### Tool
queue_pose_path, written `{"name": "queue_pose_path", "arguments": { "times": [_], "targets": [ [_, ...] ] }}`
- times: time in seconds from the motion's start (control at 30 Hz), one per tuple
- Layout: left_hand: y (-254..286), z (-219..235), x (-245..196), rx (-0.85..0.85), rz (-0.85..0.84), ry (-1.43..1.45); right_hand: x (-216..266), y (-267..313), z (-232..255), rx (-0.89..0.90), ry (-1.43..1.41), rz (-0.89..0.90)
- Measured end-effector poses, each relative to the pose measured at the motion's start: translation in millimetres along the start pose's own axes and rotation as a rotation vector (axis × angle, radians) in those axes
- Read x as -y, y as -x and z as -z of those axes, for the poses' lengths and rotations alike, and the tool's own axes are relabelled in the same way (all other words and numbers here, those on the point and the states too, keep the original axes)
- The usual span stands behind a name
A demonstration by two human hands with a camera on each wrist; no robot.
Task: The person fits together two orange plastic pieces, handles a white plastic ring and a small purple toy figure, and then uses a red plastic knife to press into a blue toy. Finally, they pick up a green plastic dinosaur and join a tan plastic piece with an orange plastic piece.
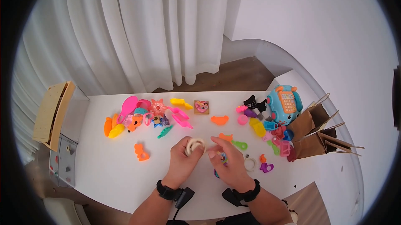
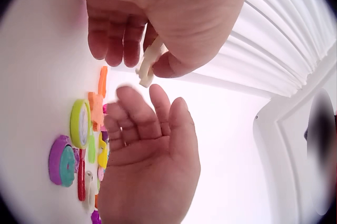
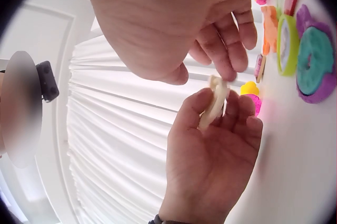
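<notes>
My left hand (image 1: 184,163) pinches a cream-coloured ring (image 1: 190,147) between thumb and fingers, above the middle of the table. Seen edge-on in the right wrist view, the ring (image 3: 215,105) stands tilted by the left thumb (image 3: 190,109). Beside it my right hand (image 1: 233,167) has its fingers relaxed and holds nothing, its fingertips close to the ring. Under and around the right hand lie an orange toy (image 1: 226,137), a green toy (image 1: 240,145) and a white ring (image 1: 250,163). The right hand partly hides a purple and teal round toy (image 3: 315,63).
Colourful plastic toys, among them a pink paddle (image 1: 128,106), cover the table's back left. More toys, a blue toy telephone (image 1: 285,104) and brown paper bags (image 1: 312,145) stand at the right. An orange toy (image 1: 141,152) lies left of the hands. A clear box (image 1: 62,162) stands beyond the left edge.
</notes>
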State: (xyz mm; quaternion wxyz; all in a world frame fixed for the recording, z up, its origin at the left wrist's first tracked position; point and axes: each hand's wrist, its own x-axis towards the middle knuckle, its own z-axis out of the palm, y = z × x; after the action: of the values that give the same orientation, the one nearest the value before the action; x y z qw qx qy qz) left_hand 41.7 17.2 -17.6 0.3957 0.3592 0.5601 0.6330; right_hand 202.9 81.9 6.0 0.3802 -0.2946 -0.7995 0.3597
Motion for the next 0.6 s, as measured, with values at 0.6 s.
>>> {"name": "queue_pose_path", "arguments": {
  "times": [0.6],
  "targets": [
    [1.2,-7.1,-10.5,-0.03,0.015,0.097,6.6,3.7,10.5,0.06,-0.097,-0.372]
  ]
}}
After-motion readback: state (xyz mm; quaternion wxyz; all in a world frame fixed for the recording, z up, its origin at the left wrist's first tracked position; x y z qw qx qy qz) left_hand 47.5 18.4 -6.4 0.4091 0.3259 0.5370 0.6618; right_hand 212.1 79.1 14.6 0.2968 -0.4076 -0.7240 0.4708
